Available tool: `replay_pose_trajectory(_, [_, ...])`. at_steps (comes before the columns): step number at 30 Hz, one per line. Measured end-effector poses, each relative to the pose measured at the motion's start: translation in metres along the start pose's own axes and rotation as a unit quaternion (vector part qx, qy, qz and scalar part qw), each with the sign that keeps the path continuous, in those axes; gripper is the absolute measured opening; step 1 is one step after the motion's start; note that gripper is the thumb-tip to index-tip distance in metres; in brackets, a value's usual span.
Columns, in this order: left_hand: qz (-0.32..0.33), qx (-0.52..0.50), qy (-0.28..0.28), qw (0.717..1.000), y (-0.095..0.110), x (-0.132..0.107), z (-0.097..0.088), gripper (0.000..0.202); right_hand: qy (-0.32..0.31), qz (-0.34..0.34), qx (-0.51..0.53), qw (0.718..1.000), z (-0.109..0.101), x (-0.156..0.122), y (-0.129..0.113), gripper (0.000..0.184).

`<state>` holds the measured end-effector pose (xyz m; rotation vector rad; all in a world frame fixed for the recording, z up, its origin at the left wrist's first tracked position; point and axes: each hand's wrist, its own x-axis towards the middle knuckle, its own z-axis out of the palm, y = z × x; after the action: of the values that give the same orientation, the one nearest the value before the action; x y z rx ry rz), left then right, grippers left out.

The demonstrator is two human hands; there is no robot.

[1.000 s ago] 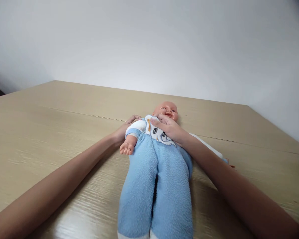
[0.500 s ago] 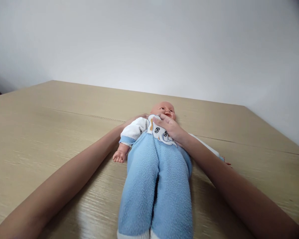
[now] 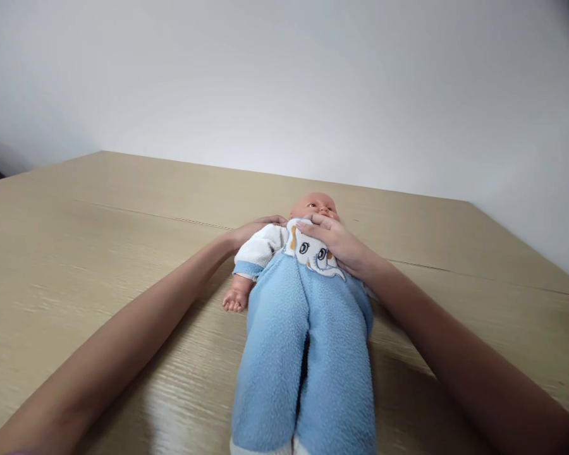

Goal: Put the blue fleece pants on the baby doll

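A doll (image 3: 270, 360) lies on its back on the wooden table (image 3: 118, 259), legs toward the camera and head (image 3: 308, 203) away. Its clothing is pale blue and fuzzy, with a white sleeve (image 3: 260, 246) cuffed in blue. The only marking in view is a white animal-face patch (image 3: 309, 253) on the chest, with 2 dark-outlined eyes, orange accents and a curling, trunk-like shape; the right hand partly covers it.

The right hand (image 3: 332, 239) lies over the chest, fingers extended near the chin, thumb parted from them. The left hand (image 3: 260, 226) is at the doll's opposite shoulder, behind the sleeve; I cannot tell whether it grips. Behind the table stands a pale wall (image 3: 284, 82).
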<state>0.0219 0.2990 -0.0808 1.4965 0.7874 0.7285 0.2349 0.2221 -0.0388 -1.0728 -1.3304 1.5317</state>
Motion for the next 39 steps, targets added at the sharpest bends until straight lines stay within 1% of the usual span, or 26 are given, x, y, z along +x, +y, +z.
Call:
replay_pose_trajectory(2, [-0.011,-0.027,-0.02,0.999,0.002,-0.003,-0.005,0.016,0.01,-0.018,-0.061,0.998,-0.001,-0.003,-0.005,0.028])
replay_pose_trajectory(3, [-0.016,-0.039,-0.026,0.999,0.004,-0.006,-0.007,0.019,0.017,-0.037,-0.113,0.993,-0.001,-0.004,-0.008,0.027])
replay_pose_trajectory(4, [-0.02,-0.048,-0.028,0.998,0.005,-0.008,-0.008,0.024,0.026,-0.061,-0.179,0.982,-0.002,-0.007,-0.011,0.026])
replay_pose_trajectory(6, [-0.027,-0.058,-0.023,0.998,0.007,-0.011,-0.008,0.033,0.05,-0.106,-0.318,0.941,-0.003,-0.011,-0.017,0.027])
replay_pose_trajectory(8, [-0.031,-0.06,-0.016,0.998,0.008,-0.013,-0.006,0.039,0.068,-0.121,-0.417,0.898,-0.004,-0.016,-0.022,0.03])
replay_pose_trajectory(9, [-0.032,-0.059,-0.013,0.998,0.008,-0.014,-0.005,0.042,0.068,-0.116,-0.447,0.884,-0.005,-0.017,-0.023,0.032])
replay_pose_trajectory(11, [-0.029,-0.054,-0.007,0.998,0.01,-0.015,-0.003,0.046,0.053,-0.091,-0.476,0.873,-0.007,-0.018,-0.025,0.036])
replay_pose_trajectory(13, [-0.02,-0.042,0.001,0.999,0.013,-0.015,-0.003,0.048,0.033,-0.069,-0.481,0.873,-0.009,-0.018,-0.025,0.038])
replay_pose_trajectory(15, [-0.013,-0.021,0.007,1.0,0.019,-0.017,-0.005,0.046,0.023,-0.058,-0.467,0.882,-0.009,-0.017,-0.024,0.038])
replay_pose_trajectory(17, [0.019,0.05,0.019,0.998,0.03,-0.022,-0.009,0.039,0.022,-0.058,-0.451,0.891,-0.01,-0.016,-0.024,0.037])
replay_pose_trajectory(18, [0.046,0.101,0.026,0.993,0.037,-0.026,-0.01,0.035,0.02,-0.06,-0.444,0.894,-0.011,-0.016,-0.024,0.036])
replay_pose_trajectory(20, [0.107,0.207,0.033,0.972,0.054,-0.036,-0.013,0.031,0.016,-0.059,-0.431,0.9,-0.014,-0.014,-0.022,0.034])
replay_pose_trajectory(21, [0.125,0.242,0.026,0.962,0.063,-0.043,-0.014,0.031,0.014,-0.053,-0.418,0.907,-0.017,-0.013,-0.02,0.032])
replay_pose_trajectory(22, [0.128,0.262,0.006,0.956,0.071,-0.05,-0.014,0.032,0.015,-0.043,-0.398,0.916,-0.019,-0.011,-0.017,0.031])
replay_pose_trajectory(24, [0.101,0.285,-0.073,0.951,0.085,-0.062,-0.012,0.033,0.021,-0.016,-0.345,0.938,-0.026,-0.007,-0.011,0.028])
replay_pose_trajectory(26, [0.041,0.306,-0.168,0.936,0.094,-0.071,-0.01,0.034,0.018,0.004,-0.299,0.954,-0.031,-0.004,-0.005,0.027])
replay_pose_trajectory(27, [0.008,0.318,-0.205,0.926,0.096,-0.073,-0.009,0.034,0.015,0.008,-0.288,0.957,-0.032,-0.003,-0.003,0.027])
replay_pose_trajectory(29, [-0.044,0.342,-0.25,0.905,0.098,-0.075,-0.009,0.033,0.009,0.008,-0.295,0.955,-0.032,-0.004,-0.003,0.028])
replay_pose_trajectory(31, [-0.062,0.362,-0.268,0.891,0.098,-0.074,-0.01,0.032,0.01,-0.008,-0.33,0.944,-0.029,-0.006,-0.007,0.029])
replay_pose_trajectory(33, [-0.054,0.371,-0.277,0.885,0.096,-0.072,-0.013,0.031,0.011,-0.027,-0.367,0.93,-0.025,-0.009,-0.011,0.03])
replay_pose_trajectory(35, [-0.042,0.363,-0.283,0.887,0.095,-0.071,-0.015,0.028,0.01,-0.036,-0.385,0.922,-0.022,-0.012,-0.013,0.032])
replay_pose_trajectory(39, [-0.037,0.335,-0.272,0.901,0.092,-0.072,-0.017,0.024,0.013,-0.029,-0.379,0.925,-0.021,-0.015,-0.012,0.037])
